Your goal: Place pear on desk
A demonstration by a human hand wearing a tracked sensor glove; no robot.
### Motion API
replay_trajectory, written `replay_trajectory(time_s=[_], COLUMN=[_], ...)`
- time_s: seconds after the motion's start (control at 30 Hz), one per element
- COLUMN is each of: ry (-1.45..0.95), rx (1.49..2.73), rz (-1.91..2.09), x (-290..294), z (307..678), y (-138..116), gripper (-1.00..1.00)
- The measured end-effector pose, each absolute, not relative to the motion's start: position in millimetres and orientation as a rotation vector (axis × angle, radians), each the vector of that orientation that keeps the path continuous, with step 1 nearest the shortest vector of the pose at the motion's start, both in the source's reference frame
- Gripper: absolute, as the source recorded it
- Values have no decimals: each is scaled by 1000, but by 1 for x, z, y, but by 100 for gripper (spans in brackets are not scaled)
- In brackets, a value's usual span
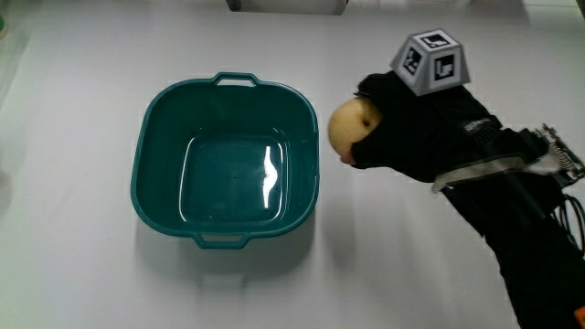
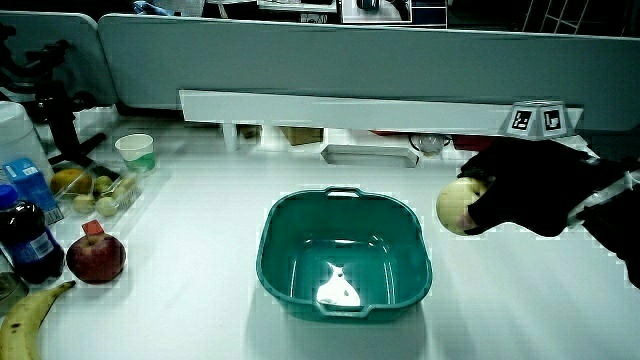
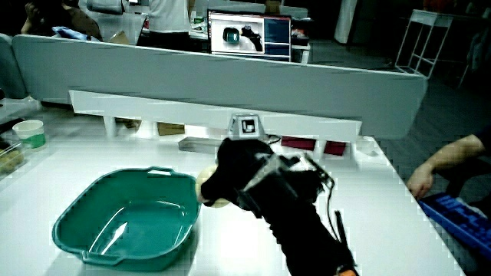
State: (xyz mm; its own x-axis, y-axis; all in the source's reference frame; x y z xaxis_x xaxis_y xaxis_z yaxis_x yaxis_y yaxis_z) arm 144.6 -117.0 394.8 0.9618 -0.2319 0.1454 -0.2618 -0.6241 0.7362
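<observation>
A pale yellow pear (image 1: 348, 127) is held in the gloved hand (image 1: 402, 128), whose fingers curl around it just beside the rim of the teal basin (image 1: 146, 137). In both side views the pear (image 2: 456, 207) (image 3: 205, 187) hangs above the white desk next to the basin (image 2: 272, 235) (image 3: 69, 222). The hand (image 2: 520, 190) (image 3: 238, 172) carries a patterned cube on its back. The basin holds nothing but a light glare.
At the table's edge in a side view lie a banana (image 2: 25, 318), a red apple (image 2: 96, 258), a dark soda bottle (image 2: 22, 235), a tray of small fruit (image 2: 90, 190) and a paper cup (image 2: 136, 152). A low partition (image 2: 330, 60) bounds the table.
</observation>
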Motion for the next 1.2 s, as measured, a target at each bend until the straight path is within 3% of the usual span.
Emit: replay_trajectory(time_s=[0.57, 1.1, 1.13, 1.2], ry=[-119, -69, -86, -56], rx=[2171, 2104, 2048, 2081], rz=[52, 13, 39, 31], x=[210, 219, 219, 222], z=[464, 507, 509, 510], y=[-113, -98, -97, -97], gripper=[0, 0, 0, 0])
